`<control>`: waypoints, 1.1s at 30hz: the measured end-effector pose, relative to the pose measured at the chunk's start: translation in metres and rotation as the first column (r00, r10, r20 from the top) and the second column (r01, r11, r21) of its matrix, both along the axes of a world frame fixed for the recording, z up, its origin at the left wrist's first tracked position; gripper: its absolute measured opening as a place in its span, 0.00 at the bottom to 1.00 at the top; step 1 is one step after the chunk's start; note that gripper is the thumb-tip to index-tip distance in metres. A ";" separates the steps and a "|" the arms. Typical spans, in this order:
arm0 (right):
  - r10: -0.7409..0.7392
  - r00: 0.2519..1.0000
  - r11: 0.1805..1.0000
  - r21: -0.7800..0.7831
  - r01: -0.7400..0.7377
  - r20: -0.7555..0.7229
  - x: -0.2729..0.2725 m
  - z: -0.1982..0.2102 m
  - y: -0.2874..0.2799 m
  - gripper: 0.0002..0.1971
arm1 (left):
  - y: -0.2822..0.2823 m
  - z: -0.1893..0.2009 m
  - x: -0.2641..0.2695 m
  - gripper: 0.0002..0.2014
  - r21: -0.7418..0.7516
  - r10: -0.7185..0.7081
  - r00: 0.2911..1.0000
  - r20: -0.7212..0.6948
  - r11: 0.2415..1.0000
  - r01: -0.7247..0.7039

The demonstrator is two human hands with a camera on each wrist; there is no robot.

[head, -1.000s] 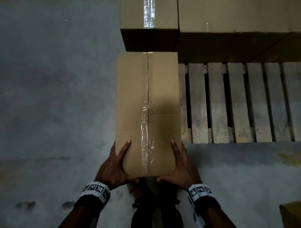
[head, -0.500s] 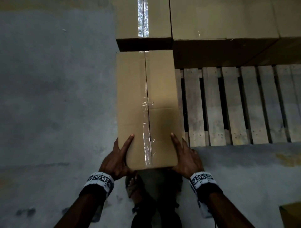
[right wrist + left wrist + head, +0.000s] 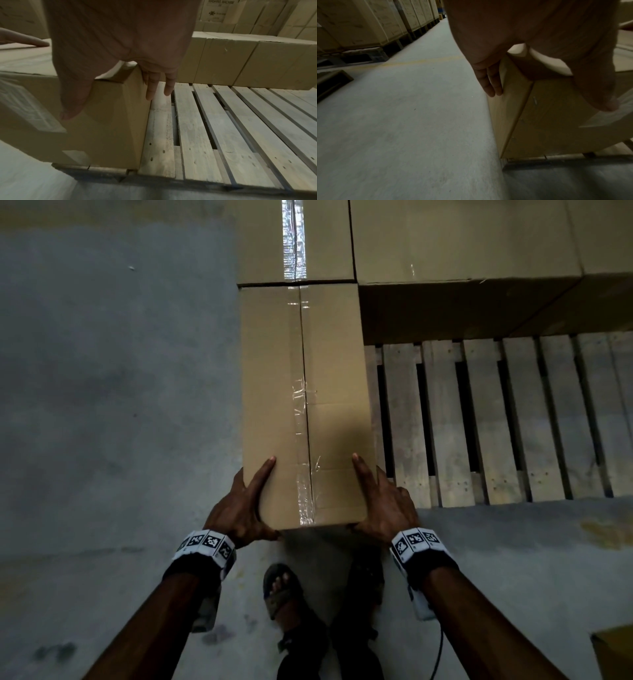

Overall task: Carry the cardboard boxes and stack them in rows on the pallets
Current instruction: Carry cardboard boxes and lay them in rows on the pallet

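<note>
You've slid the long taped brown cardboard box (image 3: 301, 392) forward along the slatted wooden pallet's (image 3: 486, 419) left edge until it meets the back-row boxes (image 3: 445, 241); left hand (image 3: 239, 508) and right hand (image 3: 383, 505), fingers straight, press its near corners. This placement looks finished.

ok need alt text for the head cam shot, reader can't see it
Seen from above, a person's left hand and right hand hold the near corners of a long taped cardboard box lying along the left edge of a slatted wooden pallet. Its far end meets a row of boxes already stacked there, with grey concrete floor alongside.
</note>
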State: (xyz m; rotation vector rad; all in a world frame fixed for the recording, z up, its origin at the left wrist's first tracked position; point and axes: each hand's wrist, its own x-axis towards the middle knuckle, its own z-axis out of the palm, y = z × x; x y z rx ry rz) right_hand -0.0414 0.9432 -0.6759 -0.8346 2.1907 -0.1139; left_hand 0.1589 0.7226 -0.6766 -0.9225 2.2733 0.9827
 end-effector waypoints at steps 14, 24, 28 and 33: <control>-0.031 0.999 0.999 -0.035 0.032 0.036 -0.001 0.000 0.002 0.77 | 0.003 0.001 0.007 0.75 -0.031 -0.014 0.999 -0.029 0.999 0.014; -0.006 0.998 0.998 -0.064 0.010 0.058 -0.001 -0.002 0.005 0.76 | 0.002 0.002 0.013 0.73 -0.052 -0.058 0.997 -0.058 0.997 0.055; 0.000 0.998 0.999 -0.050 0.003 0.061 0.001 -0.001 0.005 0.75 | 0.003 0.002 0.018 0.72 -0.050 -0.043 0.996 -0.074 0.998 0.039; 0.006 0.998 0.998 -0.058 -0.002 0.064 0.003 -0.003 0.008 0.74 | 0.004 0.002 0.021 0.71 -0.046 -0.043 0.997 -0.070 0.998 0.039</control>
